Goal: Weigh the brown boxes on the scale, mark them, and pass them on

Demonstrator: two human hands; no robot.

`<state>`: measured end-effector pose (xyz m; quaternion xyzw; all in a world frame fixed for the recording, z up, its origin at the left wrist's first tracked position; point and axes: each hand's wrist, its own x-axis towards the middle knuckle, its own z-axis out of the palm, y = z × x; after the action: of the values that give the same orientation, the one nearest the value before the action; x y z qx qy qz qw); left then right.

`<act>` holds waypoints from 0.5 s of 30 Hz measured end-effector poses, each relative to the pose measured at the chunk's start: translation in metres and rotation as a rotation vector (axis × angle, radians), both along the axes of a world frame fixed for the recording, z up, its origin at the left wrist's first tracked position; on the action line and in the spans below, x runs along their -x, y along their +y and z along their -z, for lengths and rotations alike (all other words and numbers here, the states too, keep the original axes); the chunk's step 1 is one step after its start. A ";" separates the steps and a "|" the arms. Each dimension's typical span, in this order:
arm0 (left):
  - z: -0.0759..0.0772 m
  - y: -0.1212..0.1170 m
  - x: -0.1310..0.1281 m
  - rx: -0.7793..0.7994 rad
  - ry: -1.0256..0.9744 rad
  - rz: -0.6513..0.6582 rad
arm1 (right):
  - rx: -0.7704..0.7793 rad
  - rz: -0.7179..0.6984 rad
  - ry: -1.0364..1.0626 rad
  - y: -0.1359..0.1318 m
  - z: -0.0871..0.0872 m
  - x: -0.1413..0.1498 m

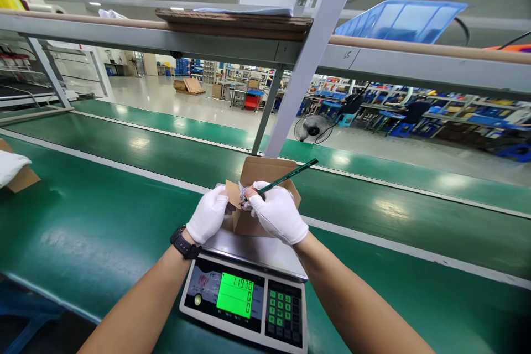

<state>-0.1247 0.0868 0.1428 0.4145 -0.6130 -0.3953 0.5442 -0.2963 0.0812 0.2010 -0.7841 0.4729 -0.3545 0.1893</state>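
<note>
- The left hand (207, 214), white-gloved, grips the near flap of a small cardboard box (265, 194) sitting on the counting scale (249, 287).
- The right hand (277, 211) pinches a green pencil (286, 178) and a crinkly clear packet (244, 197) over the box's open top.
- The scale rests on the green conveyor belt (103, 221).
</note>
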 end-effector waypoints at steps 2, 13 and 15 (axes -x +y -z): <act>-0.001 0.001 0.001 0.014 -0.002 -0.001 | 0.006 0.003 0.002 -0.001 0.001 -0.002; -0.001 -0.006 0.005 -0.105 0.158 -0.058 | 0.226 0.270 -0.863 0.008 0.016 0.056; -0.001 -0.013 0.011 -0.105 0.196 -0.009 | 0.230 0.388 -0.851 -0.005 0.032 0.072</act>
<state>-0.1353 0.0740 0.1443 0.4044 -0.5334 -0.4632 0.5808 -0.3685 0.0765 0.1693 -0.4827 0.4486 -0.7227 0.2085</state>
